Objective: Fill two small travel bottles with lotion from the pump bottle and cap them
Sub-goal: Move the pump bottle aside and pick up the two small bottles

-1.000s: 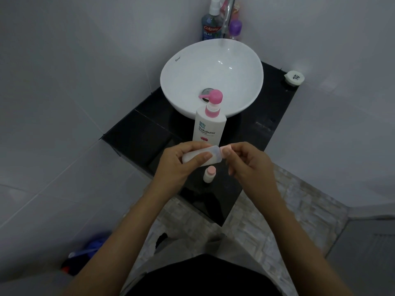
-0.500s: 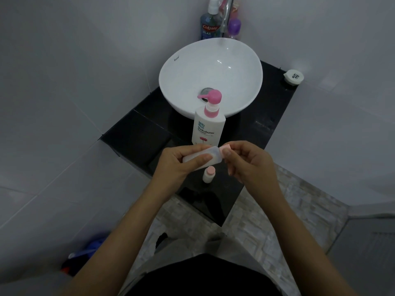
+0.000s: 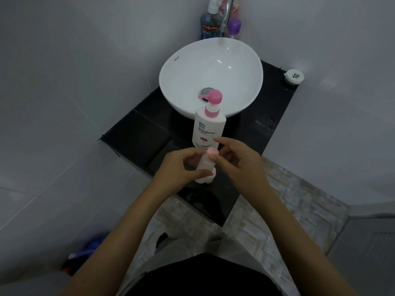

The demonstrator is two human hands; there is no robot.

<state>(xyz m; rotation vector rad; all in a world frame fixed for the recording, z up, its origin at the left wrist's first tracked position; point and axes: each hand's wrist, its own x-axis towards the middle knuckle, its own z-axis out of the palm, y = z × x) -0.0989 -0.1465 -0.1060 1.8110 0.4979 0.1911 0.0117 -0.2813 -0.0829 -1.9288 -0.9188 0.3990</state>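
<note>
**Travel bottle held upright above the counter**

The small travel bottle (image 3: pixel 206 162), pale with a pink cap (image 3: pixel 212 151), stands roughly upright above the near part of the black counter (image 3: pixel 136 133). The left hand (image 3: pixel 181 167) grips its body, fingers curled round it. The right hand (image 3: pixel 239 163) is at the cap, thumb against it and the other fingers loosely spread; whether it pinches the cap cannot be told. A second small bottle (image 3: pixel 210 175) shows only partly, just behind and below the first, near the counter. Just beyond stands the white pump bottle (image 3: pixel 208 129) with its pink pump head (image 3: pixel 212 98), at the near edge of the white basin (image 3: pixel 183 67). Farther back, by the tap (image 3: pixel 226 16), are a blue mouthwash bottle (image 3: pixel 210 26) and a purple-capped bottle (image 3: pixel 234 28). A small round white container (image 3: pixel 294 76) sits at the counter's far right corner.
</note>
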